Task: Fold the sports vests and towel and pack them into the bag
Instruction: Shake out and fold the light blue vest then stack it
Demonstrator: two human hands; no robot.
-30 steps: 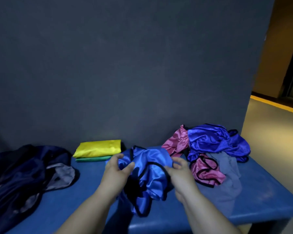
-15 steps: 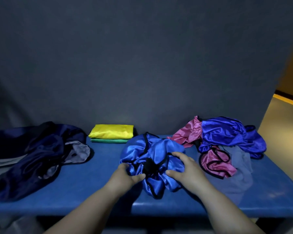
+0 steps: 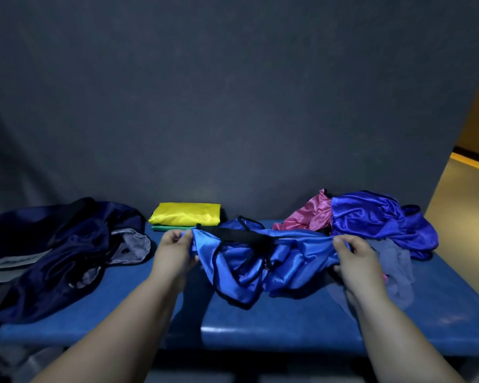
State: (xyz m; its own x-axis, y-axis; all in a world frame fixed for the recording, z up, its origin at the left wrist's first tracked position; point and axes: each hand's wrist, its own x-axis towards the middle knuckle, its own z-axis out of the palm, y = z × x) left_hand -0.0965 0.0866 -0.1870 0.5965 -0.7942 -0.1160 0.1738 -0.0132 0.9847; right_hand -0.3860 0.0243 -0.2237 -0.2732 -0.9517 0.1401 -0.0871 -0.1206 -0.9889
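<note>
The light is dim. The bag [image 3: 61, 244] at 9 o'clock is a dark heap: its opening cannot be made out, its left side is cut off by the frame, and the pale label [image 3: 11, 262] on it is unreadable.

The blue vest [image 3: 288, 258] is stretched across the middle of the bench [image 3: 288, 324] between both hands. Its lower folds are bunched on the seat, so its outline is hard to read. The left hand [image 3: 174, 251] pinches the left end, thumb and fingers clamped on the cloth. The right hand [image 3: 354, 255] grips the right end with fingers curled over the edge, their tips buried in the fabric.

The right hand and forearm cover part of the towel [image 3: 398, 261], a thin greyish sheet at 3 o'clock. Beyond it, at 2 o'clock, a pink vest [image 3: 307, 217] and an indigo vest [image 3: 371, 219] lie crumpled and touching.

At 11 o'clock a folded yellow vest [image 3: 187, 214] sits on a green vest [image 3: 163, 228], of which only the edge shows. The blue vest's black trim overlaps the stack's near corner. A grey wall [image 3: 233, 106] stands behind.
</note>
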